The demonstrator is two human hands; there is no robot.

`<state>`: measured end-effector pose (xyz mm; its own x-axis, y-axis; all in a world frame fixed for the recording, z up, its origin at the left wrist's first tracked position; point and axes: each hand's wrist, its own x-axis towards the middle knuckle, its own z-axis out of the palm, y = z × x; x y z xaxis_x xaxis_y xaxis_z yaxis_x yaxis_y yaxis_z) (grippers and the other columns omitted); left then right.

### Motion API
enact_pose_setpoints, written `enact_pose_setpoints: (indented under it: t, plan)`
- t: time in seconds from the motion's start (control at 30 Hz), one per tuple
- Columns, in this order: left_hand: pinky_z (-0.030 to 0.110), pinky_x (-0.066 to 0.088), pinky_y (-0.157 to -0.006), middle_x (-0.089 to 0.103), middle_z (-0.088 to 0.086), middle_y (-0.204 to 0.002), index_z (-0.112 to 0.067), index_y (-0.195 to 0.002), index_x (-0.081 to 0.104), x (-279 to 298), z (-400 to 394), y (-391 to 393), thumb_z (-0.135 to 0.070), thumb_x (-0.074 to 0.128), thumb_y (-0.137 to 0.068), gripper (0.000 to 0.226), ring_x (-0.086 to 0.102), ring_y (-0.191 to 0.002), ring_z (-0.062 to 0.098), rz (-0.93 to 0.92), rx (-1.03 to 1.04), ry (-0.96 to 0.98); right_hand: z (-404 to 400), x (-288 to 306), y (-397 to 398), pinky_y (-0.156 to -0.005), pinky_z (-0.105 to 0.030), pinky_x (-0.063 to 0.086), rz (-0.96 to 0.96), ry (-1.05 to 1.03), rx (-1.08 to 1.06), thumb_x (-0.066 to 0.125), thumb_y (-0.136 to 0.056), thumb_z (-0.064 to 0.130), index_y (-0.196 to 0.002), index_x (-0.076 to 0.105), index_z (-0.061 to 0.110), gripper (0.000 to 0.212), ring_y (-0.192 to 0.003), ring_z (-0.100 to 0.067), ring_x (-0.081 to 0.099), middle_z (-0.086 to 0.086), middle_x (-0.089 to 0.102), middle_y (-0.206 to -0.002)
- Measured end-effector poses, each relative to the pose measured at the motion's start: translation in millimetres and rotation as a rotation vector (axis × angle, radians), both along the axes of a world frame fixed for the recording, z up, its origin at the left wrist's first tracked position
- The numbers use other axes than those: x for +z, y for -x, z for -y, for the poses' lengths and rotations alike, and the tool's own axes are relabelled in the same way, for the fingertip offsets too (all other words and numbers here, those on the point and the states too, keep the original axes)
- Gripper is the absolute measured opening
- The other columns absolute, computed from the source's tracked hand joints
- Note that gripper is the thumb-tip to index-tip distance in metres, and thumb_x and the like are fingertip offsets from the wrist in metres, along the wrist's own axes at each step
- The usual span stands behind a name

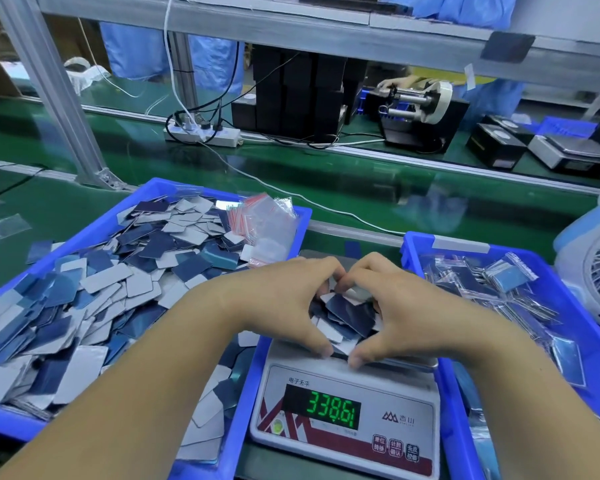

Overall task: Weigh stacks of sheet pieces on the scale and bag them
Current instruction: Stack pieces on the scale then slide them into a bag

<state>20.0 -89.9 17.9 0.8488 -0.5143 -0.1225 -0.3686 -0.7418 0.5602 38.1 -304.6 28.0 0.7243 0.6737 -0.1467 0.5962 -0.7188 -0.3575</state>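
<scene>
A white digital scale [347,414] stands in front of me, its green display reading 338.61. On its pan lies a loose pile of blue and grey sheet pieces [349,315]. My left hand [284,303] and my right hand [392,303] curl around this pile from either side, fingertips meeting at the far edge and thumbs at the near edge. A blue tray [146,192] on the left is heaped with loose sheet pieces [94,292]. Clear zip bags with red strips [267,220] lie in its far right corner.
A second blue tray [440,244] on the right holds bagged sheet pieces [492,285]. A white fan [596,271] stands at the far right. Behind runs a green conveyor belt [326,174] with a power strip [201,135], cables, black boxes and another scale [572,154].
</scene>
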Motion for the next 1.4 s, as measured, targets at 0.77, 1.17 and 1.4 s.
enact_pose_setpoints:
  t: [0.77,1.17,1.4]
  plan:
    - [0.021,0.042,-0.076,0.042,-0.024,-0.106,-0.047,-0.111,0.036,-7,5,-7,-0.058,0.082,-0.067,0.065,0.043,-0.098,-0.011,0.129,0.236,0.262,4,-11,-20,-0.049,-0.02,0.032,0.162,-0.225,-0.339,0.071,-0.084,0.028,-0.076,0.06,0.02,0.016,-0.065,-0.005,0.05,0.01,0.056,-0.061]
    - [0.023,0.043,-0.079,0.041,-0.023,-0.105,-0.048,-0.109,0.06,-1,7,0,-0.052,0.088,-0.064,0.053,0.044,-0.094,-0.006,0.092,-0.053,-0.024,1,-11,-19,-0.061,-0.021,0.041,0.139,-0.209,-0.347,0.072,-0.082,0.029,-0.084,0.063,0.033,0.01,-0.073,0.0,0.055,0.016,0.063,-0.075]
    - [0.029,0.049,-0.08,0.056,-0.013,-0.1,-0.04,-0.108,0.071,0,6,-2,-0.054,0.081,-0.074,0.039,0.055,-0.089,0.005,0.184,-0.049,0.033,3,-12,-19,-0.053,-0.014,0.036,0.179,-0.233,-0.355,0.073,-0.08,0.024,-0.082,0.059,0.028,0.015,-0.075,0.003,0.054,0.023,0.061,-0.075]
